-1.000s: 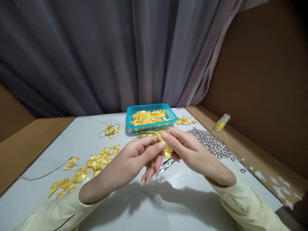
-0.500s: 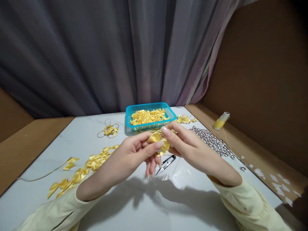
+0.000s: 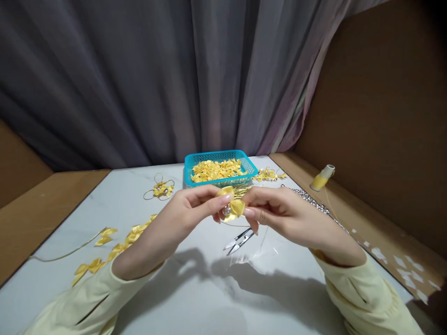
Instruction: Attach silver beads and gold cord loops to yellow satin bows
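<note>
A yellow satin ribbon bow [image 3: 236,208] is held up between both hands above the table, with a silver bead [image 3: 226,210] against its left side. My left hand [image 3: 195,204] is closed, pinching the bow and bead between thumb and fingers. From the other side, my right hand [image 3: 272,209] is closed with thumb and forefinger on the bow's right edge. Below the hands lie thread snips [image 3: 240,241], blades pointing left. Behind the fingers, a bundle of gold ties [image 3: 242,190] is partly hidden.
A blue basket [image 3: 186,170] of small yellow bows stands at the back. Finished-looking bow clusters [image 3: 162,188] lie left of it, more bows [image 3: 132,235] by my left forearm. Silver beads [image 3: 310,200] and a yellow thread spool [image 3: 321,178] are at right.
My right hand has lowered, its thumb and forefinger now on the bow's right edge. The bow has turned, showing its knot and the bead. The snips are more exposed.
</note>
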`<state>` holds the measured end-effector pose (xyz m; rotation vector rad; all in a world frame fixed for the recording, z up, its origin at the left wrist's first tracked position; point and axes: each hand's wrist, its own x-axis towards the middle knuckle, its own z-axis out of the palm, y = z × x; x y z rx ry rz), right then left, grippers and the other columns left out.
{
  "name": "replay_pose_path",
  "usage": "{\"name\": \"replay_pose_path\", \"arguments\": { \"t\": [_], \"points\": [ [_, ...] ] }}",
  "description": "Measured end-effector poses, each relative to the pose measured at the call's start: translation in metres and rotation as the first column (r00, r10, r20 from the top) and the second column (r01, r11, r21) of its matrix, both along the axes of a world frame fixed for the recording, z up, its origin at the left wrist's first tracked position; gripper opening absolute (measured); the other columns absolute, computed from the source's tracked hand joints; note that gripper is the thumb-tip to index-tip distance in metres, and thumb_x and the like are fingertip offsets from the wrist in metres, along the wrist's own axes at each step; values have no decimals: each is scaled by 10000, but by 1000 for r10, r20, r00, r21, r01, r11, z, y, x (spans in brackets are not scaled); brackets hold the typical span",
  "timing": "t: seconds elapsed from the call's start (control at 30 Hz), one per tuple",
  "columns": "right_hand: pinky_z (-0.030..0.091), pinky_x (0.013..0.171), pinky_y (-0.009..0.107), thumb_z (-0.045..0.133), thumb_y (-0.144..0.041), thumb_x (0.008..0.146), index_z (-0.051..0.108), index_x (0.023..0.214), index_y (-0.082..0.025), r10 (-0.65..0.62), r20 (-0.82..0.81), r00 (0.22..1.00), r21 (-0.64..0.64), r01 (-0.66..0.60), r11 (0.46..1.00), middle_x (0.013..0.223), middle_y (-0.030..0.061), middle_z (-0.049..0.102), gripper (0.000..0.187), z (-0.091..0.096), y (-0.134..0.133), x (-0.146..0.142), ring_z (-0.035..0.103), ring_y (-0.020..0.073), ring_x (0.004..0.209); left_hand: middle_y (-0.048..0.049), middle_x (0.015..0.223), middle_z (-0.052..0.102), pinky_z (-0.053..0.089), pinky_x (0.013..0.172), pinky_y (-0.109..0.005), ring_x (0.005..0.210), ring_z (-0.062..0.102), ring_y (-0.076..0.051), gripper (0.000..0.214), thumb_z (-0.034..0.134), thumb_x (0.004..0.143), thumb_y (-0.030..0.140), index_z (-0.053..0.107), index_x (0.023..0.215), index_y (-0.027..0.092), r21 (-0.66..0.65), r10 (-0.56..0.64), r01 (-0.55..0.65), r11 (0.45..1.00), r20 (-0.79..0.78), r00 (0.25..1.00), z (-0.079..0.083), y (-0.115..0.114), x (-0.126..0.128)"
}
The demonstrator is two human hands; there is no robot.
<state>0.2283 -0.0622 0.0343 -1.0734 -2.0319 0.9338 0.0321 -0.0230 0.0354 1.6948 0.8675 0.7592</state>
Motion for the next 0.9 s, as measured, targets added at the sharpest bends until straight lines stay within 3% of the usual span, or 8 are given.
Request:
{"name": "replay_pose_path", "arguments": {
  "t": [0.2,0.5,0.9],
  "points": [
    [367,539,211,453,-220,900,575,811,-145,-28,-9,1000,58,28,998,682,1,580,169,0,-1,0,509,87,603,54,717,601,413,618,-138,665,522,-56,85,597,828,291,640,859,224,-87,-92,95,992,36,995,1,-2,3],
    [342,495,218,467,-257,894,596,781,-140,-96,0,995,69,96,993,660,7,596,207,0,-3,-1,501,89,570,18,724,621,469,579,-181,655,579,-89,128,580,839,306,610,830,182,-136,-172,180,974,67,983,-2,-1,5],
    [310,461,192,471,-223,885,589,753,-143,-104,50,993,117,97,988,615,-20,548,194,2,-5,-1,416,59,513,31,631,625,456,496,-164,563,617,-91,103,592,834,266,563,802,172,-198,-172,194,961,123,977,0,-3,8]
  ]
}}
